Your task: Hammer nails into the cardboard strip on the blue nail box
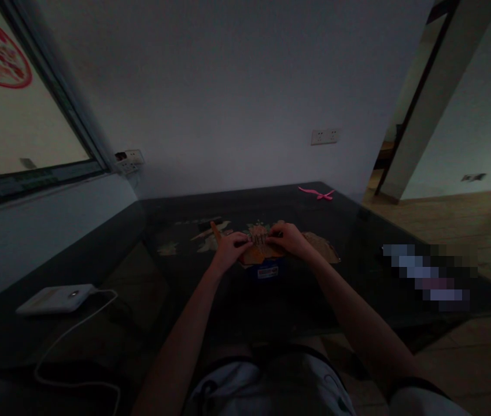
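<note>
Both hands meet over a small brown ridged piece, which looks like corrugated cardboard. My left hand pinches its left side, thumb and fingers closed together. At its right side my right hand is closed in a similar pinch. Just below the fingers lies an orange-brown sheet, on or against a blue box with a pale label. A rounded brown piece rests to the right, partly behind my right wrist. Beside my left hand an orange stick-like strip stands tilted. Dim light hides finer detail.
On the dark glossy table, a pink ribbon lies at the back right. A white device with a white cable is at the left. Pale scraps or reflections show left of the hands. A wall stands behind the table.
</note>
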{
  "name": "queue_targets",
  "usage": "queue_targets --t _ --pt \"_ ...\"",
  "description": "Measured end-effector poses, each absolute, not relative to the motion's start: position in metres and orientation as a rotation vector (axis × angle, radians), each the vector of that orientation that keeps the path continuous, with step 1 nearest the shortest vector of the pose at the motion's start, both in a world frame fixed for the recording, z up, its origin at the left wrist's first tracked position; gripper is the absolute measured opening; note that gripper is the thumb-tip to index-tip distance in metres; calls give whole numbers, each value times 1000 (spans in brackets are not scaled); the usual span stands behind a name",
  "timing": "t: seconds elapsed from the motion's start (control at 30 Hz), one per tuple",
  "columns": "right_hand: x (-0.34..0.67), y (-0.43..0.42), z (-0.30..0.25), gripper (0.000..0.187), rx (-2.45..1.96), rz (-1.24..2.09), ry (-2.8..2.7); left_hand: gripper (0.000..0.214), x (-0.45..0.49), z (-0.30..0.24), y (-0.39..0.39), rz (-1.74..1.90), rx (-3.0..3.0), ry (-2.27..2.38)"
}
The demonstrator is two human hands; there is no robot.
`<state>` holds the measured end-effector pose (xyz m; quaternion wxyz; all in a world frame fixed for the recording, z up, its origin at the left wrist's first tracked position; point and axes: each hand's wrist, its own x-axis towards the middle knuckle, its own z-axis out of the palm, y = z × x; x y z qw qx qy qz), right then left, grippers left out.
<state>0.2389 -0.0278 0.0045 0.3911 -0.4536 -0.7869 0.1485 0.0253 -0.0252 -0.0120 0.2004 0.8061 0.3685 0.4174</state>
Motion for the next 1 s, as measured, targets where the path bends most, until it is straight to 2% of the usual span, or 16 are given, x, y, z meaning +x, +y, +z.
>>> queue_targets --t 0.27,0.43,0.8,1.0 --pt "236 -31 9 16 -1164 339 -1939 17 26 -8 -27 1097 2334 1153" --pt "236 -36 15 19 -1107 430 -1896 19 28 -7 -31 1092 2381 1185" --pt "210 -58 20 22 -860 830 -2011 10 29 -6 -34 1089 2378 1222" --pt "208 -56 20 22 -885 895 -2055 12 30 -10 -35 1135 2402 1236"
